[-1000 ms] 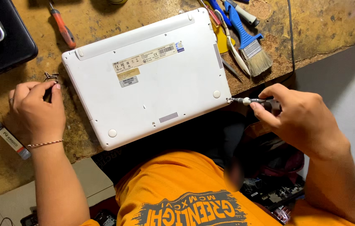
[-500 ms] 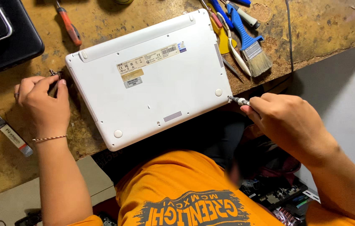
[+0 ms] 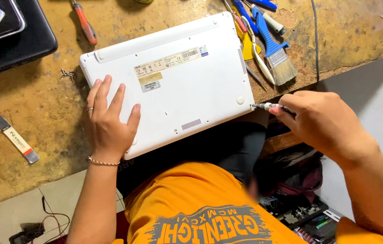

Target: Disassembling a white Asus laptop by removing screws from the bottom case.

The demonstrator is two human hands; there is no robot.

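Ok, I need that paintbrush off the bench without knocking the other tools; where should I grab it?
Take the paintbrush by its blue handle, coming from above at the bench's far side: the handle lies flat, pointing away, while the bristles face the near edge and pliers lie close alongside.

The left hand [image 3: 109, 121] lies flat on the white laptop [image 3: 169, 77]; the right hand [image 3: 320, 119] grips a screwdriver [image 3: 263, 106].
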